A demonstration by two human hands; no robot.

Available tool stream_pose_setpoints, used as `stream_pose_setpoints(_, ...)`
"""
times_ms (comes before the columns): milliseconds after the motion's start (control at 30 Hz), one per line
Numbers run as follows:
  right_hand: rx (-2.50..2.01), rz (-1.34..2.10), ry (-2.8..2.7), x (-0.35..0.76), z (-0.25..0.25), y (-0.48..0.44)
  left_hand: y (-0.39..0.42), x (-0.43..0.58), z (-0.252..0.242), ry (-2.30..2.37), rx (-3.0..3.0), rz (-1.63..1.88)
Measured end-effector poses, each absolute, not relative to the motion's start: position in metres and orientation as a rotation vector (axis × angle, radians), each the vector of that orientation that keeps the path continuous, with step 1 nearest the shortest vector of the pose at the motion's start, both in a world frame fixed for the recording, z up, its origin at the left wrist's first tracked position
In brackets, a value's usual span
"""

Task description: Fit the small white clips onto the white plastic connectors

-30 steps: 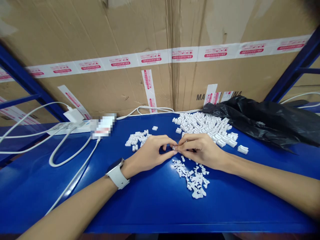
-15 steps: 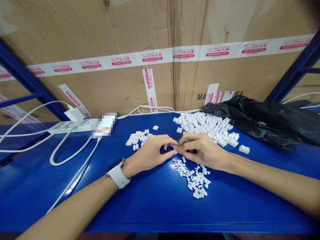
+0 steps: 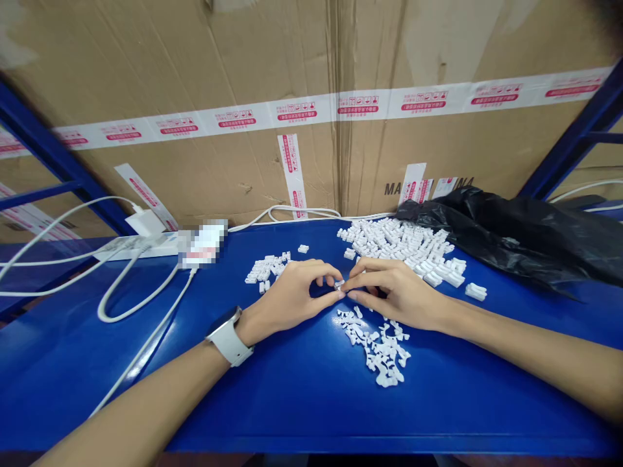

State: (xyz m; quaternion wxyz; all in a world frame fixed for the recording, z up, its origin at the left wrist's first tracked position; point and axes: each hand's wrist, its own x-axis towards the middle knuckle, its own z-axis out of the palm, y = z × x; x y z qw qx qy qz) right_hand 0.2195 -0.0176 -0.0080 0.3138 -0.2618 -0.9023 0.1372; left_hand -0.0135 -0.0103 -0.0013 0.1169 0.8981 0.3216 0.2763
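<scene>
Black plastic bag (image 3: 506,233) right; power strip (image 3: 141,246), cables (image 3: 136,305) left; cardboard carton (image 3: 195,65) behind.

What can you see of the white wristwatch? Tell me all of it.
The white wristwatch is strapped around the left wrist, just behind the left hand. Its wide band looks like matte white silicone or rubber. The dark-rimmed case sits on top of the wrist, tilted away from the view, so its face cannot be read. It clearly touches the wrist; whether it touches the blue shelf top below cannot be told.
</scene>
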Motion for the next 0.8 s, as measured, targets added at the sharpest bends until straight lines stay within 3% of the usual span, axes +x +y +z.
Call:
stream_pose_setpoints(167,-0.839,0.113,-2.418,0.223,-0.013,-0.018,-0.009,-0.015,0.005,1.008,2.698,0.985)
stream_pose_setpoints(300,-0.974,-0.011,-2.389,0.225,-0.011,-0.017,-0.006,-0.02,0.009,1.437,2.769,1.145)
stream_pose_setpoints(500,-1.112,-0.148,-2.386,0.224,-0.011,-0.017,-0.002,-0.03,-0.002,1.954,2.834,0.65)
stream_pose_setpoints(633,-1.068,-0.101,-2.324,0.226,-0.007,-0.016,0.002,-0.032,-0.005,1.98,2.777,0.431)
stream_pose_setpoints(800,-0.85,0.184,-2.439,0.23,0.007,-0.018,0.003,-0.036,-0.002,1.88,2.829,0.42)
